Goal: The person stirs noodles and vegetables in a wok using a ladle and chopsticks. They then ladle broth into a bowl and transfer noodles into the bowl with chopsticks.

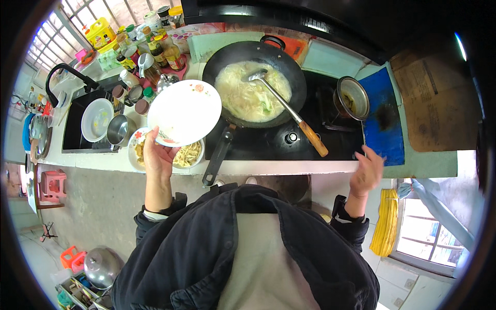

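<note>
My left hand (pixel 159 157) grips the near rim of a white plate with a floral pattern (pixel 184 112), which is tilted up beside the wok. My right hand (pixel 368 170) hangs over the counter's front edge with fingers apart and nothing in it. A black wok (pixel 298 77) stands on the cooktop with noodles and greens in pale broth (pixel 240 89). A metal spatula with a wooden handle (pixel 313 137) rests in it, its handle over the wok's near right rim. Partly behind the plate and hand are two bowls of food, one with pale shreds (pixel 189 155).
At right, a metal pot (pixel 350 99) sits on the second burner. Sauce bottles (pixel 155 48) crowd the back left. A black sink (pixel 75 120) holds a white basin (pixel 97 120), with a metal pot (pixel 121 130) beside it. The wok's long handle (pixel 217 157) projects over the counter edge.
</note>
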Demonstrator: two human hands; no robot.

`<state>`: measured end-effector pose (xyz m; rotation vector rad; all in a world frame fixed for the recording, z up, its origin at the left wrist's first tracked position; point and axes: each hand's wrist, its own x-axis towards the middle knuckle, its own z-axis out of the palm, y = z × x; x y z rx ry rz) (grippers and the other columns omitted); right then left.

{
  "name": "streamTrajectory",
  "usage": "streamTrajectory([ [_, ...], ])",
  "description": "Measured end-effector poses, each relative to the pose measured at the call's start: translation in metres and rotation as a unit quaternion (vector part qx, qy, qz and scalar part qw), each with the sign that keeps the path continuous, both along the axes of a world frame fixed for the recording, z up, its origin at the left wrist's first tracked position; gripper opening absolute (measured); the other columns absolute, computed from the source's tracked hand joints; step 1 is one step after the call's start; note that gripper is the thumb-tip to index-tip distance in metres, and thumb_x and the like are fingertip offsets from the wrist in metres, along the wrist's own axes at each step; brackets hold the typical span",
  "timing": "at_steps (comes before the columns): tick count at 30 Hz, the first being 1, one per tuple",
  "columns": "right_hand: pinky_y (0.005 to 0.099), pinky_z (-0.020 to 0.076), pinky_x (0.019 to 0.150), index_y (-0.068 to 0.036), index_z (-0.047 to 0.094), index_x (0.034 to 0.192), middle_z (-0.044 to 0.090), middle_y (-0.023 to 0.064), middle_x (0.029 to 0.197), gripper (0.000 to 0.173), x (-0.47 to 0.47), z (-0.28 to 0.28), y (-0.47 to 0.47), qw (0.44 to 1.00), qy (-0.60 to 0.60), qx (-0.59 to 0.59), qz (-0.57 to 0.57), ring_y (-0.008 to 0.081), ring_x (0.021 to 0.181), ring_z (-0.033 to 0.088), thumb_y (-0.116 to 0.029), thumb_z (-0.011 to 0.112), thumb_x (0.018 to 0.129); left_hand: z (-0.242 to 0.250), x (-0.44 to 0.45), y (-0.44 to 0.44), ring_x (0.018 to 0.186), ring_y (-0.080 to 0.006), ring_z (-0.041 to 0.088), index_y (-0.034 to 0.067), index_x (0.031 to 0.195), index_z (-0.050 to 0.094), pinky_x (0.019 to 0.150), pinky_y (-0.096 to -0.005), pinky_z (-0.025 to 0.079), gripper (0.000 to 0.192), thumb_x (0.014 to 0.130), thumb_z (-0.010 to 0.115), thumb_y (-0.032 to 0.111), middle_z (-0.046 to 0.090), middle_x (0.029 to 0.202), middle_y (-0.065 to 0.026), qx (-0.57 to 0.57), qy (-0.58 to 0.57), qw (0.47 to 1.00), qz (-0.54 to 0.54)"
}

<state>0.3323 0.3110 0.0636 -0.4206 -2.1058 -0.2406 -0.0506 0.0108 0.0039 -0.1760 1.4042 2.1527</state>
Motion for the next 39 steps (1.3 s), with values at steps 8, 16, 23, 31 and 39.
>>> streamTrajectory([
  [8, 0.0319, 0.0426, 0.064, -0.006, 0.044, 0.063, 0.060, 0.0175, 0.081, 0.064, -0.108, 0.014, -0.034, 0.944, 0.222, -0.147, 0.196, 0.0233, 0.072, 0.055, -0.049, 0.026, 0.107, 0.004, 0.006, 0.007, 0.101, -0.0219, 0.069, 0.004, 0.130, 0.054, 0.080, -0.0324, 0.059, 0.054, 0.090, 0.064, 0.039, 0.068, 0.118, -0.0109, 0.009, 0.011, 0.999, -0.035],
  [16, 0.0289, 0.0441, 0.064, 0.003, 0.064, 0.081, 0.061, 0.0089, 0.075, 0.026, -0.198, -0.051, -0.014, 0.845, -0.011, -0.522, 0.118, 0.0149, 0.067, 0.055, -0.019, 0.073, 0.090, 0.004, 0.008, -0.007, 0.091, -0.0188, 0.070, 0.002, 0.129, 0.054, 0.073, -0.0272, 0.057, 0.059, 0.087, 0.065, 0.043, 0.069, 0.113, -0.0117, -0.027, 0.022, 0.999, 0.005],
  [23, 0.0219, 0.0477, 0.073, 0.003, 0.072, 0.098, 0.071, 0.0032, 0.087, 0.018, -0.212, -0.074, -0.002, 0.804, 0.023, -0.581, 0.124, 0.0079, 0.080, 0.062, -0.014, 0.072, 0.092, -0.003, 0.004, -0.017, 0.094, -0.0175, 0.071, 0.004, 0.131, 0.053, 0.070, -0.0269, 0.058, 0.060, 0.087, 0.066, 0.043, 0.069, 0.115, -0.0094, -0.016, 0.007, 1.000, 0.005],
  [31, 0.0283, 0.0575, 0.074, 0.002, 0.070, 0.102, 0.071, 0.0084, 0.092, 0.019, -0.197, -0.059, 0.002, 0.762, 0.107, -0.627, 0.120, 0.0149, 0.087, 0.069, -0.016, 0.068, 0.095, -0.006, 0.003, -0.017, 0.092, -0.0173, 0.071, 0.004, 0.129, 0.055, 0.069, -0.0266, 0.058, 0.057, 0.088, 0.066, 0.041, 0.070, 0.113, -0.0089, 0.000, -0.005, 1.000, 0.004],
  [39, 0.0331, 0.0601, 0.079, 0.005, 0.065, 0.103, 0.069, 0.0130, 0.097, 0.023, -0.197, -0.073, -0.005, 0.712, 0.215, -0.643, 0.182, 0.0210, 0.089, 0.070, -0.017, 0.066, 0.097, -0.001, 0.008, -0.010, 0.087, -0.0169, 0.070, 0.004, 0.126, 0.055, 0.071, -0.0265, 0.059, 0.057, 0.085, 0.070, 0.040, 0.070, 0.106, -0.0100, 0.001, 0.003, 1.000, 0.001],
])
